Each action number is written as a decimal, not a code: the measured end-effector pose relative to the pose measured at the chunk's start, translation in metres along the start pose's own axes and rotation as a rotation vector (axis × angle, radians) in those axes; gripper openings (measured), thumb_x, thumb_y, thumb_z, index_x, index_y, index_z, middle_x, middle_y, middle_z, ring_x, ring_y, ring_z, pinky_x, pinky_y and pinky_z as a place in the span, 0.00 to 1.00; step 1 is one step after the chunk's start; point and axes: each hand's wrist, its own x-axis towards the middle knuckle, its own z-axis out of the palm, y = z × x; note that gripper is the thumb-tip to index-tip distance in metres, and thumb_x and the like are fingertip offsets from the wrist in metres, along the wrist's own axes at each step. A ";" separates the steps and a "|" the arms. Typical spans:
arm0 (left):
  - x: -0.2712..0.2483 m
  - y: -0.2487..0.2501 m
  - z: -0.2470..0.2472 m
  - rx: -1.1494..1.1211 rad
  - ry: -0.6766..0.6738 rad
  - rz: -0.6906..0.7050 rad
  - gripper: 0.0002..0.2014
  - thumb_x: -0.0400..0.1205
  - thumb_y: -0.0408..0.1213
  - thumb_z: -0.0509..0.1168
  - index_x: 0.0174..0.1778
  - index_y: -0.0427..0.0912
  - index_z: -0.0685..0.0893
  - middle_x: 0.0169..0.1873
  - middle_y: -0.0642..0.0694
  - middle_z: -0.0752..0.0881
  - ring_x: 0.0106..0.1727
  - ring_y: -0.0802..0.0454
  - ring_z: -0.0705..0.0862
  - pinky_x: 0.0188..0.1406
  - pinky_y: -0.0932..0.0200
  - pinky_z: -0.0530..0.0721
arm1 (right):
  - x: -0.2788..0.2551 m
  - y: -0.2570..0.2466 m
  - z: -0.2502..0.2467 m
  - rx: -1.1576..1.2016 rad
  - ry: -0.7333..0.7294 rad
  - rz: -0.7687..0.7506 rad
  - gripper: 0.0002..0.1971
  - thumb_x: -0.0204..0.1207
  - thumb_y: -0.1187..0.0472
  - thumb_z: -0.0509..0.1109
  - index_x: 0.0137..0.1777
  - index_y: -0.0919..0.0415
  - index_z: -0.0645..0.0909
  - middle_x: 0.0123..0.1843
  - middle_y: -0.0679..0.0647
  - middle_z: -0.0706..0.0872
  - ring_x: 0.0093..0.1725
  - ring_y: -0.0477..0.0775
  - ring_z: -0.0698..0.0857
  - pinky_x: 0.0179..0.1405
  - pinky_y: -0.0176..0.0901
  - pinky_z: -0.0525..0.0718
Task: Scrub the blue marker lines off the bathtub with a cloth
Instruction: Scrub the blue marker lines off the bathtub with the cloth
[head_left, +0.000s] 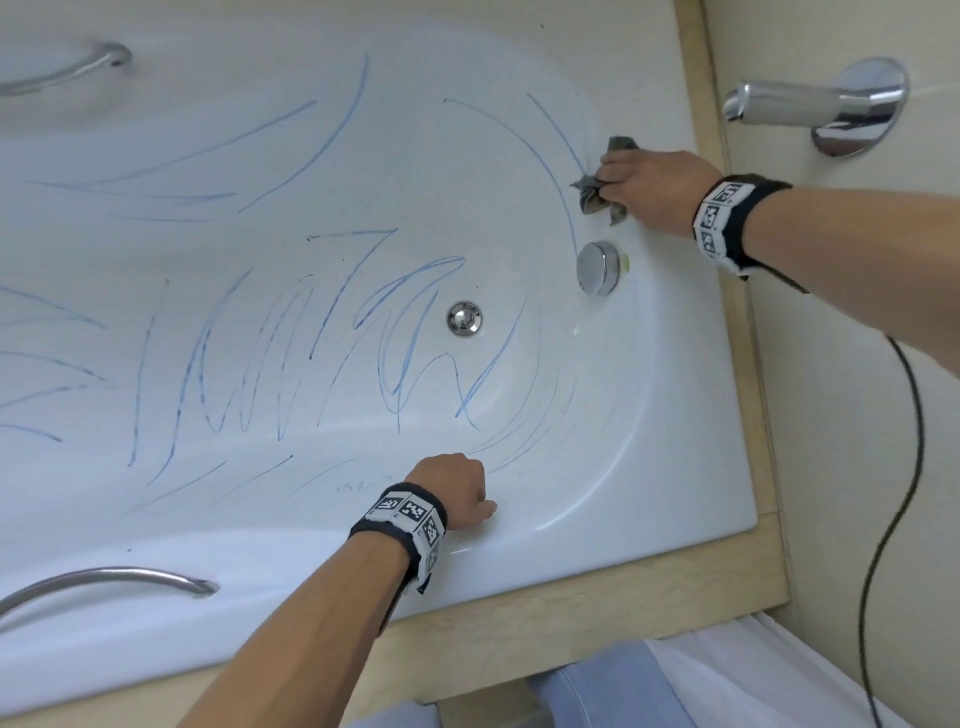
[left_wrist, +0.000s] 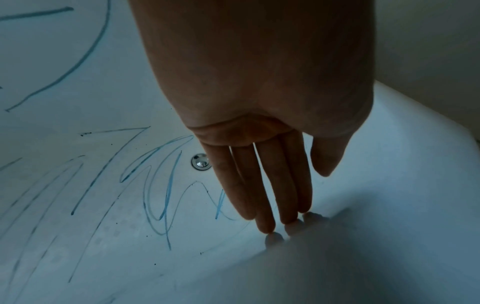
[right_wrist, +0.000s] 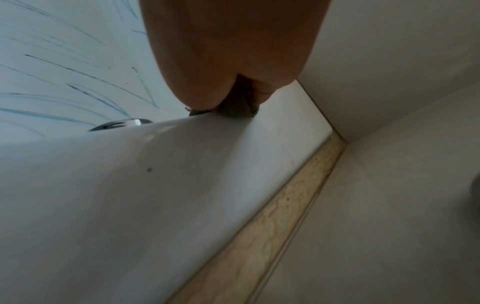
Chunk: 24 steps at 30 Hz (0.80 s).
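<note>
The white bathtub (head_left: 649, 467) carries blue marker lines (head_left: 291, 343) across its floor and walls. My right hand (head_left: 636, 184) grips a crumpled grey cloth (head_left: 592, 195) and presses it on the tub's end wall, at the lower end of a long blue curve (head_left: 550, 156). In the right wrist view the hand (right_wrist: 233, 51) hides most of the cloth (right_wrist: 235, 112). My left hand (head_left: 454, 486) leans on the near inner wall. Its fingers (left_wrist: 267, 195) are straight, and the tips touch the bathtub (left_wrist: 363, 246) beside a blue squiggle (left_wrist: 161, 197).
A chrome overflow knob (head_left: 597, 267) sits just below the cloth, and the drain plug (head_left: 464, 318) lies on the floor. Chrome grab handles (head_left: 109, 582) flank the tub. A spout (head_left: 789, 104) juts from the wall at the right. A black cable (head_left: 906, 467) hangs there.
</note>
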 end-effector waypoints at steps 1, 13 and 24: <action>-0.001 0.000 0.000 -0.003 -0.003 0.006 0.22 0.80 0.50 0.62 0.22 0.47 0.67 0.22 0.44 0.75 0.27 0.42 0.76 0.28 0.60 0.69 | -0.007 -0.004 0.002 0.026 0.006 0.000 0.16 0.79 0.71 0.63 0.64 0.65 0.84 0.70 0.57 0.79 0.77 0.60 0.70 0.59 0.54 0.80; -0.061 -0.035 -0.002 -0.088 -0.101 -0.004 0.22 0.79 0.64 0.61 0.52 0.54 0.90 0.50 0.55 0.89 0.52 0.52 0.86 0.56 0.54 0.84 | -0.115 -0.142 0.032 0.261 -0.253 0.078 0.12 0.81 0.61 0.63 0.60 0.56 0.85 0.63 0.50 0.82 0.70 0.54 0.74 0.55 0.42 0.79; -0.129 -0.108 0.044 0.110 0.107 -0.171 0.46 0.71 0.79 0.57 0.80 0.53 0.69 0.76 0.53 0.75 0.73 0.50 0.75 0.69 0.53 0.73 | -0.108 -0.160 0.041 0.202 -0.363 0.210 0.12 0.80 0.59 0.61 0.57 0.56 0.84 0.57 0.54 0.81 0.55 0.56 0.84 0.44 0.46 0.85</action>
